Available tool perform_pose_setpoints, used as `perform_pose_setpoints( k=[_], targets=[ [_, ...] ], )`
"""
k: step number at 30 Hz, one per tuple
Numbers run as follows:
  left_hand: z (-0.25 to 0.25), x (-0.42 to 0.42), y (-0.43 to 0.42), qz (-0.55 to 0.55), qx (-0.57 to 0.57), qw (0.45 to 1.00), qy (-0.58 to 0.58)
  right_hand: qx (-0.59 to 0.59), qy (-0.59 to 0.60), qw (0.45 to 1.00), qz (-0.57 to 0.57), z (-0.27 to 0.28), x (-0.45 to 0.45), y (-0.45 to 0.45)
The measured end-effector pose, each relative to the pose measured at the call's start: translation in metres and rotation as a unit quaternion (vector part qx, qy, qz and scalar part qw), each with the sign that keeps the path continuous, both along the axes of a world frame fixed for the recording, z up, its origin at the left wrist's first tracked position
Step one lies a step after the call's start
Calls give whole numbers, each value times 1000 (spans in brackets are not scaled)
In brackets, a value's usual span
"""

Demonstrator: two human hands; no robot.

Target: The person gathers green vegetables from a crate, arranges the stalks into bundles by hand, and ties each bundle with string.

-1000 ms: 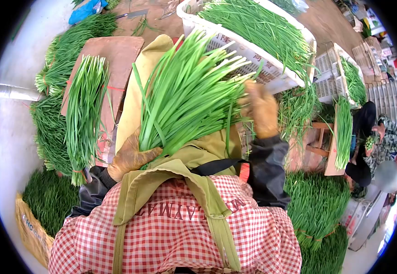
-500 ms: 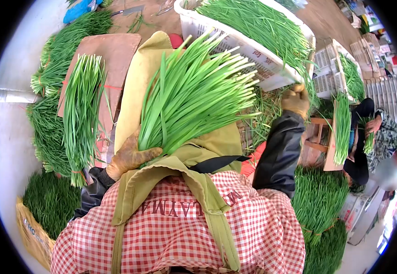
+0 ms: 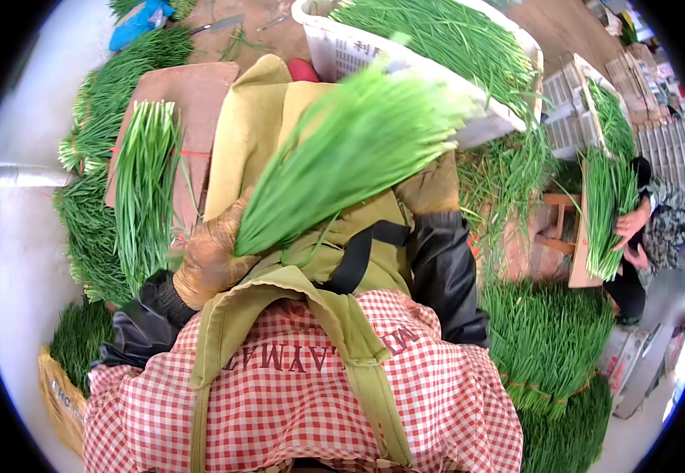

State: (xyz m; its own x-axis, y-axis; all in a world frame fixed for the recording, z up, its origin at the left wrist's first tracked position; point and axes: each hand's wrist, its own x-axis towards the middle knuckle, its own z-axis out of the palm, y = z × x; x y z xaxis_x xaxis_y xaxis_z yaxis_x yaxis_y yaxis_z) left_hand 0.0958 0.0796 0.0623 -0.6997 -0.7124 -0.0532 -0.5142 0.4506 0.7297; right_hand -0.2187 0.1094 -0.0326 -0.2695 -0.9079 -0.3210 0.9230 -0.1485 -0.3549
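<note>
A loose bunch of long green stalks [image 3: 342, 150], blurred by motion, lies slanted over my lap, pale ends toward the upper right. My left hand [image 3: 215, 251], in a brown glove, is wrapped round its lower left end. My right hand [image 3: 431, 183], also gloved, is beneath the bunch's right part; its fingers are hidden. An olive apron [image 3: 252, 134] covers my lap. To the left, another bunch [image 3: 147, 185] lies on a brown board [image 3: 193, 94].
A white crate [image 3: 323, 39] heaped with stalks stands ahead. Tied bundles [image 3: 543, 339] are at the right, more [image 3: 94, 229] at the left. A co-worker's hands [image 3: 632, 232] touch stalks on a small stand. A knife [image 3: 220, 24] lies on the floor.
My right hand has come back from beside the crate to under the bunch. The bunch has shifted and blurred. The co-worker's hands have moved onto the stalks on the stand.
</note>
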Motion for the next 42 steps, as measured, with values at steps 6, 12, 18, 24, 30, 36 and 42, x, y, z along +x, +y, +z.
perform_pose_setpoints(
  k=[6, 12, 18, 24, 30, 36, 42],
  targets=[
    [30, 4, -2, -86, -340, 897, -270, -192, -5, 976, 102, 3, 10, -49],
    [46, 23, 16, -142, -241, 928, -246, -315, -18, 936, 154, -6, 22, -68],
    [104, 44, -45, -193, 219, 954, -67, -360, -25, 915, 181, -15, 18, -79],
    [65, -2, -131, 61, -247, 966, -36, -283, -1, 944, 169, 7, 18, -87],
    [41, -81, -176, 85, -391, 912, 90, -183, 36, 967, 175, 28, 15, -89],
    [-68, -119, -130, -92, 851, 350, 381, -42, 88, 961, 258, 69, 20, -74],
    [-128, -118, -111, -144, 681, 601, 392, 45, 477, 868, 126, 50, -90, -74]
  ],
)
